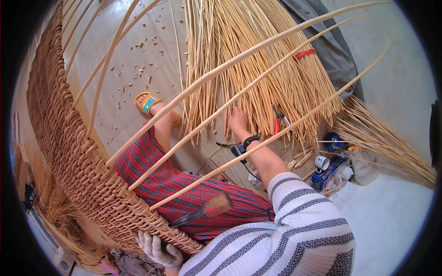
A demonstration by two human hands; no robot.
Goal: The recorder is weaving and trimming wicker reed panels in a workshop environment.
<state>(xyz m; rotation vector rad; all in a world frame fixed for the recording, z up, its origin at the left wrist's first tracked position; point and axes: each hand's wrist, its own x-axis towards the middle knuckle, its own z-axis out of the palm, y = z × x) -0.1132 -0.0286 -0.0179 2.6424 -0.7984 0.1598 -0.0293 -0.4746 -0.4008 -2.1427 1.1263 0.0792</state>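
Note:
A large curved panel of woven wicker (99, 170) runs down the left side, with long pale stakes (198, 83) rising from its edge. My left hand (159, 248), in a pale work glove, grips the panel's lower edge with bent fingers. An awl-like tool with a worn wooden handle (218, 205) and dark metal shaft sticks out of the weave above that hand. My right hand (237, 122), bare, with a black band on the wrist, reaches to the ends of a big bundle of peeled willow rods (262, 78). Its fingers are drawn together; what they hold is hidden.
Red-handled pruning shears (277, 123) lie on the rods, and a red tie (304, 54) binds the bundle. Thinner rods (382, 133), a white mug (322, 162) and a blue box (329, 174) are at right. Offcuts (138, 73) litter the floor near my sandalled foot (149, 103).

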